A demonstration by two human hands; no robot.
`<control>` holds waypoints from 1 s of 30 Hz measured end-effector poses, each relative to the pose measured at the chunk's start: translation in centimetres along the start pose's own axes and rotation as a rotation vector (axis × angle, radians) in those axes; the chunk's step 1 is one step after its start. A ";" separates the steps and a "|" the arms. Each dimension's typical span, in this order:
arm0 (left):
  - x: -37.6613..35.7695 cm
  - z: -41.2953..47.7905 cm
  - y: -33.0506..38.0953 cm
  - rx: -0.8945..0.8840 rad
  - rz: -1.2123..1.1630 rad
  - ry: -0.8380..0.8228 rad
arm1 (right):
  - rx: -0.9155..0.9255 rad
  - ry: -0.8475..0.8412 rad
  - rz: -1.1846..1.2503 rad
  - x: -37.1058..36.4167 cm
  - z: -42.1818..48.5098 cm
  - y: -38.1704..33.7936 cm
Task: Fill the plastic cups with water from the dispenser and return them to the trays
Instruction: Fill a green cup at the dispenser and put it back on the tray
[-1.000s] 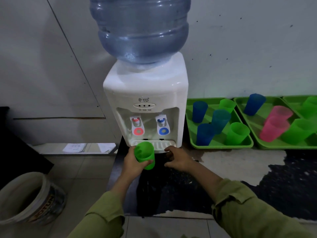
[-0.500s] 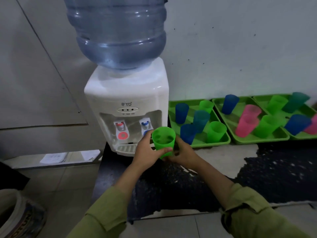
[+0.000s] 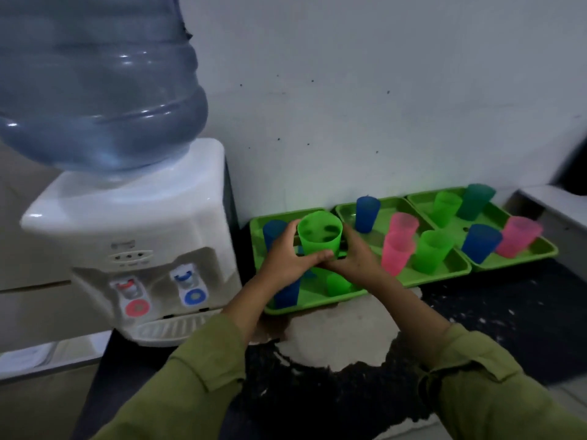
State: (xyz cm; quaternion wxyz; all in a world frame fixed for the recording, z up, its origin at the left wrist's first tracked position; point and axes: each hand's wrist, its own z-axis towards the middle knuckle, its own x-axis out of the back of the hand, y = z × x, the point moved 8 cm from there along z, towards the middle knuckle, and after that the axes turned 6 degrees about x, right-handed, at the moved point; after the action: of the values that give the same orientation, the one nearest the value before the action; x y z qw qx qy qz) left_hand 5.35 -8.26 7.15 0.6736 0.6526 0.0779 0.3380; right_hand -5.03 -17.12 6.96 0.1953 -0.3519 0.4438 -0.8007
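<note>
A green plastic cup (image 3: 320, 236) is held upright in the air over the leftmost green tray (image 3: 317, 304). My left hand (image 3: 287, 260) grips its left side and my right hand (image 3: 357, 255) cups its right side, fingers meeting under the base. The white dispenser (image 3: 133, 236) with its blue bottle (image 3: 92, 81) stands to the left, with a red tap (image 3: 130, 289) and a blue tap (image 3: 187, 277). Blue and green cups in the left tray are partly hidden behind my hands.
Two more green trays (image 3: 444, 274) (image 3: 546, 249) hold blue, pink, green and teal cups along the white wall. The counter (image 3: 349, 389) is black with a worn pale patch. A drip grille (image 3: 171, 328) sits under the taps.
Both hands carried the green cup to the right and farther back, away from the dispenser taps to above the left tray. The view swung right with it.
</note>
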 end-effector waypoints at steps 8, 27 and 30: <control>-9.3 10.2 -0.7 0.117 -0.023 0.010 | -0.075 0.076 -0.137 12.2 8.7 7.9; -20.3 25.4 -10.7 0.443 0.172 0.043 | -0.406 0.106 -0.154 24.2 19.7 32.1; -21.0 26.8 -12.0 0.461 0.170 0.062 | -0.463 0.038 -0.194 24.0 19.6 34.9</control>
State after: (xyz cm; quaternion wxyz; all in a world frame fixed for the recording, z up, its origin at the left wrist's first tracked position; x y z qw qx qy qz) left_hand 8.28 -41.15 -7.44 0.4733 0.7827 0.1184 0.3864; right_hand -6.76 -61.88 -6.27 0.0233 -0.4132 0.5830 -0.6991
